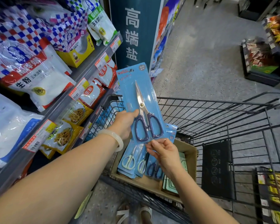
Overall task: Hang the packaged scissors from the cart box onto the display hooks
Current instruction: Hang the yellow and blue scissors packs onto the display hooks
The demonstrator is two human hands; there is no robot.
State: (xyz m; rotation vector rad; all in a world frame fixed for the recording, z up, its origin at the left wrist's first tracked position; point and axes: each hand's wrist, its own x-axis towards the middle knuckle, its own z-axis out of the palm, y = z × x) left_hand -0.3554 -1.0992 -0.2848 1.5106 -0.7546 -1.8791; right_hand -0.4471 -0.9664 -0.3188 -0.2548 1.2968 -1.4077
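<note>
Left hand (125, 122): grasps the left edge of a blue scissors pack (140, 101), thumb across its front.
Right hand (163, 153): pinches the pack's bottom edge (fingertips only).
Pack: upright between both hands, above the cardboard box (188, 156).
Box: under the right hand, in the cart (217, 110), with more scissors packs (136, 162).

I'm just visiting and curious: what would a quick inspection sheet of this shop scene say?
Surface: wire cart holding a cardboard box.
Job's things: held scissors pack, blue card, upright; more scissors packs lie in the box. Display hooks: nothing seen.
Clutter: green items in the box.
Grippers: left hand grips the pack's side; right hand pinches its bottom edge.
Cables: nothing seen.
Surroundings: shelves of starch bags, a blue sign, grey floor.
</note>
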